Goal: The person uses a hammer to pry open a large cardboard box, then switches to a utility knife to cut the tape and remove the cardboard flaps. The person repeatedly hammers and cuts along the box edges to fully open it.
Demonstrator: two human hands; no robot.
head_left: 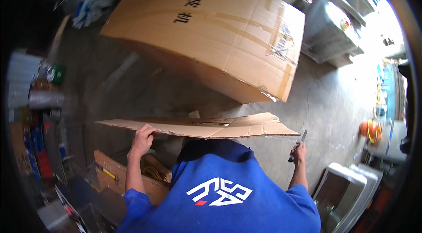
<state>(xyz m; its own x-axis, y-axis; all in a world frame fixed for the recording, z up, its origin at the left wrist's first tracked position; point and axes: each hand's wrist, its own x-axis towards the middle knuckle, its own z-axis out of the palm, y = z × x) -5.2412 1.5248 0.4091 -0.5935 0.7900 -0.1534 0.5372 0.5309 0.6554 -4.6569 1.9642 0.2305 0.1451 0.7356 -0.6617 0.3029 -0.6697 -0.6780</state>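
A flat, bent sheet of brown cardboard (184, 128) spans the space in front of my body, with a slot-like cut and a torn edge on its right half. My left hand (143, 138) is closed on its near edge, left of the middle. Off the sheet's right end, my right hand (299, 150) is wrapped round a knife (303, 135) whose blade points up and away. The blade stands just beyond the sheet's right corner, apart from it. Beyond the sheet, a large taped cardboard box (206, 35) rests on the concrete floor.
A wooden board (107, 167) with a yellow-handled hammer (107, 173) is at my lower left. Metal cabinets (332, 26) stand far right. White-framed panels (343, 193) lean at lower right, below an orange round object (371, 132). Assorted goods (41, 140) line the left side.
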